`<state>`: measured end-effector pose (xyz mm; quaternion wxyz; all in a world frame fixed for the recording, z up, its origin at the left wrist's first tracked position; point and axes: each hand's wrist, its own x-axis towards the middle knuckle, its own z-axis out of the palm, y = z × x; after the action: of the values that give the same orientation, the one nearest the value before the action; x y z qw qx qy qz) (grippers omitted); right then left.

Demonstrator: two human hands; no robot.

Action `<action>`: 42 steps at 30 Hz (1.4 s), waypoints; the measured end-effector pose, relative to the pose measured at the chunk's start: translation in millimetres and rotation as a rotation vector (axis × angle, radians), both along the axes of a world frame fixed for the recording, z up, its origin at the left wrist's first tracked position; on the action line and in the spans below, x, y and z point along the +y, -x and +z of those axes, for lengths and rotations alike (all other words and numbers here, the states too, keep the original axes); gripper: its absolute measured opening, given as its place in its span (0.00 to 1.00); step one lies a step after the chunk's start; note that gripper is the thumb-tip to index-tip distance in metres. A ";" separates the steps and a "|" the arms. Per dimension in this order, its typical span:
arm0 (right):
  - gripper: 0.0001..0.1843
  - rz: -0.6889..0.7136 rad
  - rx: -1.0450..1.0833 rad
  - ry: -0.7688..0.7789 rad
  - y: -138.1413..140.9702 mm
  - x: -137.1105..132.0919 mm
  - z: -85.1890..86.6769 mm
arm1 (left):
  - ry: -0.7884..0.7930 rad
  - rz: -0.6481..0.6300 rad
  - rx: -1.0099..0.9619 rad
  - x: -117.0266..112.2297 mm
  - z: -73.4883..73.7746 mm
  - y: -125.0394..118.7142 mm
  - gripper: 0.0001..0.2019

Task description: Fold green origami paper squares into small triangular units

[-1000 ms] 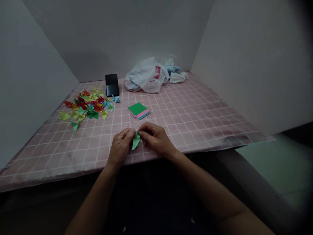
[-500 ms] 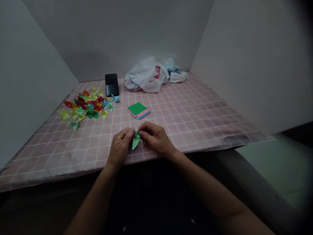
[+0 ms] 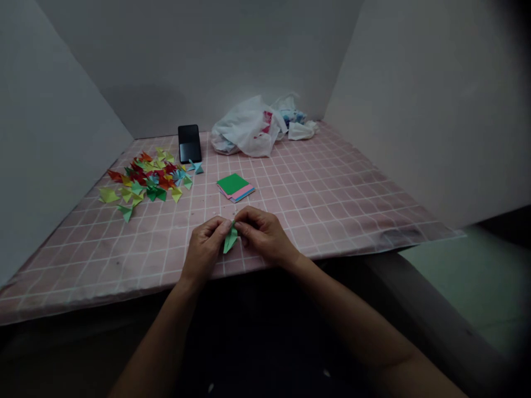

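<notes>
A light green piece of folded paper (image 3: pixel 230 240) is pinched between my two hands near the table's front edge. My left hand (image 3: pixel 206 241) is closed on its upper left side, thumb and forefinger together. From the right, my right hand (image 3: pixel 264 234) grips the top of the paper, fingers curled; some of its fingertips are hidden. The paper's pointed end hangs down toward me. Just beyond my hands lies a stack of square paper (image 3: pixel 233 184), green on top, with pink and blue edges showing.
Several small folded paper cranes (image 3: pixel 156 190) in mixed colours are heaped at the left. A black phone (image 3: pixel 189 145) leans upright behind them. White plastic bags (image 3: pixel 249 128) lie against the back wall. A pink checked cloth (image 3: pixel 319 193) covers the table, with walls on three sides.
Almost nothing differs. My left fingertips have shifted slightly to the right over the folded green paper, while both hands keep their grip.
</notes>
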<state>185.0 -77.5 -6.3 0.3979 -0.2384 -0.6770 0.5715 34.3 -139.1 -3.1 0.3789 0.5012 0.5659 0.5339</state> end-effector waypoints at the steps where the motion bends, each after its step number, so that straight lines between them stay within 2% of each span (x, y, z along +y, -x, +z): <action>1: 0.05 -0.002 -0.003 -0.003 0.0 0.0 0.2 | 0.002 0.003 0.007 -0.2 0.8 -0.2 0.13; 11: 0.06 -0.027 -0.035 -0.045 -0.1 1.0 0.5 | -0.007 0.005 0.057 -1.3 6.7 -2.3 0.12; 21: 0.08 -0.035 -0.045 -0.003 0.9 0.2 1.7 | -0.036 0.026 0.057 -2.1 5.3 -4.4 0.11; 33: 0.08 0.021 0.009 0.059 0.8 0.7 1.1 | -0.033 -0.037 0.080 -1.8 6.2 -2.9 0.13; 42: 0.12 -0.057 -0.049 -0.016 -0.8 1.0 0.6 | -0.019 -0.108 -0.007 -0.9 3.1 0.0 0.10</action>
<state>185.9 -76.4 -5.7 0.3990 -0.2684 -0.6840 0.5486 34.2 -140.0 0.0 0.4043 0.5326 0.5317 0.5198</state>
